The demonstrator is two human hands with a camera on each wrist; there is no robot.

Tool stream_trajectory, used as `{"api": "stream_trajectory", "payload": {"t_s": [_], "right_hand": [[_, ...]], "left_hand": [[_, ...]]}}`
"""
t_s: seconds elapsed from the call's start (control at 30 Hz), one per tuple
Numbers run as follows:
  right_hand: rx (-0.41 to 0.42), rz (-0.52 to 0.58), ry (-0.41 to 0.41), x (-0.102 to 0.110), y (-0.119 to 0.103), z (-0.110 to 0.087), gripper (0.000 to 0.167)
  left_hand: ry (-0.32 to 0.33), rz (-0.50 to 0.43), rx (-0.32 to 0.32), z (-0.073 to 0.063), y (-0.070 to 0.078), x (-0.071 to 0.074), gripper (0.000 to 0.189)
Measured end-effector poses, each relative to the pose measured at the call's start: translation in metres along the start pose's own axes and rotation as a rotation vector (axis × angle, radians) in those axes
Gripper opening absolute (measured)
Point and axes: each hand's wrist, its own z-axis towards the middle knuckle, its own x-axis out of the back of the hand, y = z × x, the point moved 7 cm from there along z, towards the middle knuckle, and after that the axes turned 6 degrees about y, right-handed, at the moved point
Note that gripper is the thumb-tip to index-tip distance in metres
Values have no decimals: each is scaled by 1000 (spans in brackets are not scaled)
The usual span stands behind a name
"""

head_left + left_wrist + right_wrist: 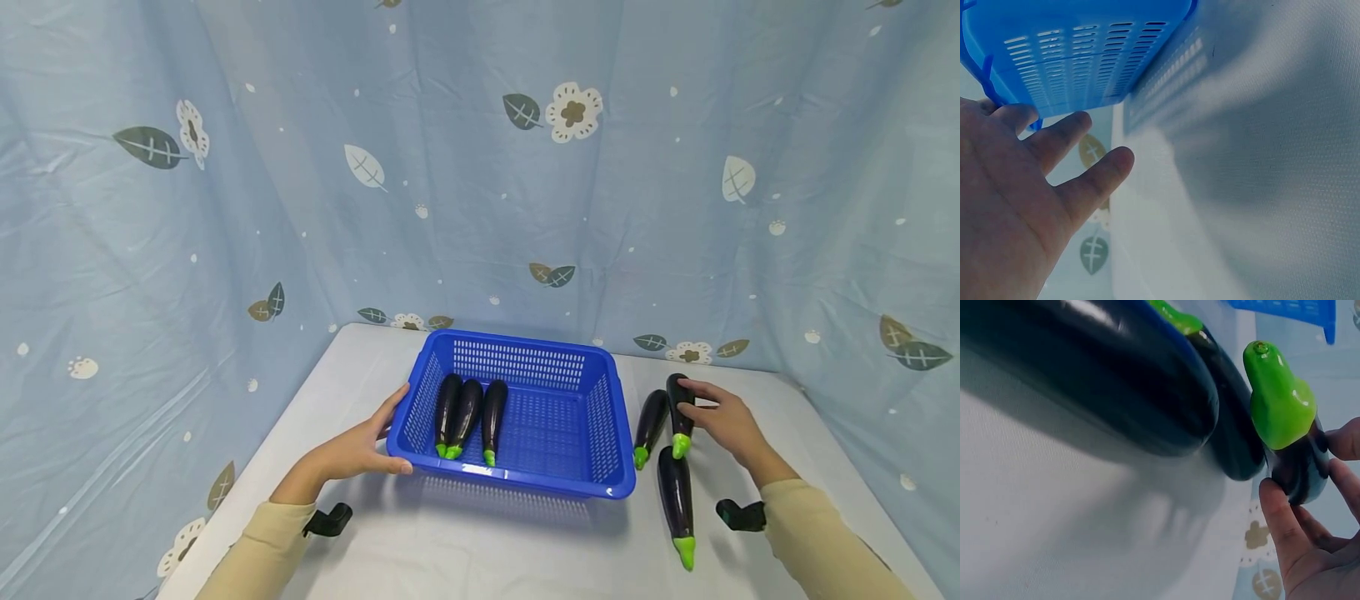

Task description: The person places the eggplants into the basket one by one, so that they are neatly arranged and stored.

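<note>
At the left corner of a blue plastic basket [517, 480], my left hand [358, 448] spreads its fingers along the outer wall, its thumb by the front rim. In the left wrist view two straight fingers [1094, 182] extend below the basket's rim. My right hand [723, 421] pinches an eggplant [681, 421] with a green stem end, right of the basket. In the right wrist view thumb and fingers sit on either side of that eggplant [1300, 469]. Beside it lies a second eggplant [651, 423], and nearer to me a third eggplant [677, 492].
Inside the basket, three eggplants [468, 412] lie side by side toward the left. The white table [450, 554] meets a light blue curtain [465, 208] with leaves and flowers at the back and sides. A black wrist mount [741, 515] shows at my right sleeve.
</note>
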Motion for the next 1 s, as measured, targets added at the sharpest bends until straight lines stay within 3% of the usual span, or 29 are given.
{"api": "stream_trajectory", "payload": {"t_s": [0.33, 1.0], "right_hand": [[72, -13, 3, -4, -18, -2, 60], [109, -31, -19, -16, -63, 3, 58]], "left_hand": [[3, 1, -5, 0, 0, 0, 123], [2, 8, 6, 1, -2, 0, 123]]}}
